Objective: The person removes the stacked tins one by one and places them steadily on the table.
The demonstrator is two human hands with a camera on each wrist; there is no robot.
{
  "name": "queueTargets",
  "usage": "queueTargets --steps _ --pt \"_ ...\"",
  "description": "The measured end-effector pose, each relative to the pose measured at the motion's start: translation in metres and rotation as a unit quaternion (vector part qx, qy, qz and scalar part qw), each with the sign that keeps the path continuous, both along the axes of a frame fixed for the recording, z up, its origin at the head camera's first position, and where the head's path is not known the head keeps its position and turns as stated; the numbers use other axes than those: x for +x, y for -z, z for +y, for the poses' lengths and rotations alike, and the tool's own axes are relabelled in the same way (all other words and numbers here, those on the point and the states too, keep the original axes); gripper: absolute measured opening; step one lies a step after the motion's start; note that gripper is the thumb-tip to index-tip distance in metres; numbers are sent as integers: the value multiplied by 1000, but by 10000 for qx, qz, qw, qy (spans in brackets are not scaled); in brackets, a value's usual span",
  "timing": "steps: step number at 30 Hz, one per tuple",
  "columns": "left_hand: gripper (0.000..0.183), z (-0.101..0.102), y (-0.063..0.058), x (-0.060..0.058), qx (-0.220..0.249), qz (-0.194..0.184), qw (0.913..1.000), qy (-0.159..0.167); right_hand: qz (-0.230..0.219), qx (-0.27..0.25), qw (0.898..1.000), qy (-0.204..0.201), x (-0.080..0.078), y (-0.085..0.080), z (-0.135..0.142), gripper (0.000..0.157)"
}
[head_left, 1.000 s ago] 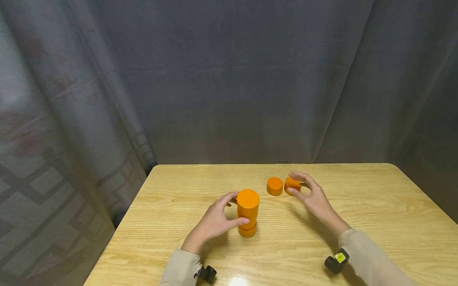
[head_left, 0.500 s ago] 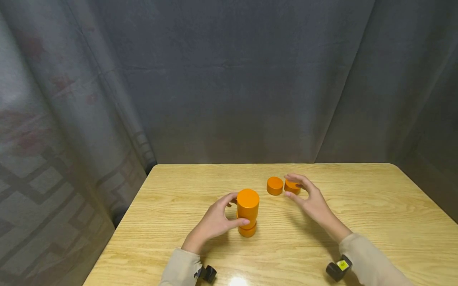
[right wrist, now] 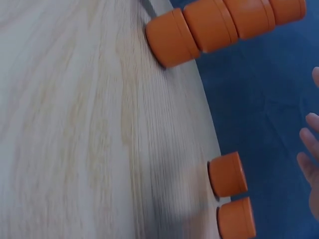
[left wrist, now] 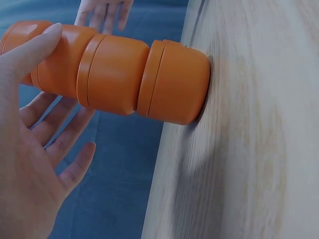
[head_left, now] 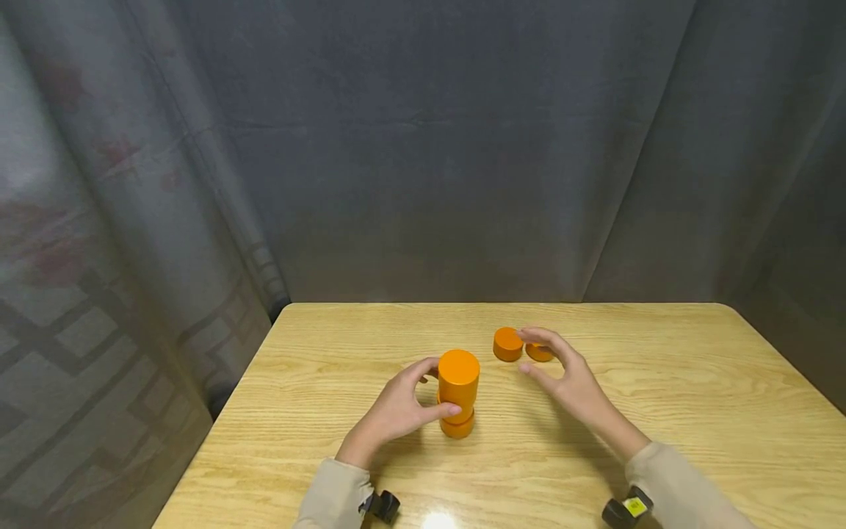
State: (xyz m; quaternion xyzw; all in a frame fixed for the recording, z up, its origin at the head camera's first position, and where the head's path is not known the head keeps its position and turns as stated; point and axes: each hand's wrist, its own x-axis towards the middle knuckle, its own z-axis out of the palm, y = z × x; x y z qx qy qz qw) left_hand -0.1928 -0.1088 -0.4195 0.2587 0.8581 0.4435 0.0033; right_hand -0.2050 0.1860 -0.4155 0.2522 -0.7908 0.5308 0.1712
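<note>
Orange plastic-looking pots make up the upright stack (head_left: 459,375) on the wooden desk (head_left: 330,353), four of them set end on end in the wrist views. Because the column is tall and narrow, the person's left grip (head_left: 399,408) seems placed to steady it: its thumb lies across the near side of the upper pots and its index finger reaches behind, holding the stack, though how firmly cannot be told. Farther back on the desk, a loose pot (head_left: 507,344) stands just beside another pot (head_left: 540,355), both apart from the stack, which leaves room around it. Above this pair, the right grip (head_left: 571,382) hovers with thumb and fingers spread, holding nothing. Seams near the upper ends suggest lids; the tops in sight look covered, so any contents cannot be seen.
</note>
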Motion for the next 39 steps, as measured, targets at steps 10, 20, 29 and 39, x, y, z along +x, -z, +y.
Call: queueTargets --steps 10,20,29,39 --pt "60 -2 1 1 26 -107 9999 -54 16 -91 9996 -252 14 -12 -13 52" --pt "59 -2 0 1 97 -80 9999 -11 2 -12 9989 -468 23 -18 -23 52" --pt "57 -1 2 0 123 -77 9999 42 -9 14 9989 -470 31 -19 -34 51" --pt "58 0 1 0 77 -37 10000 32 -255 48 9991 -337 34 -21 -48 50"
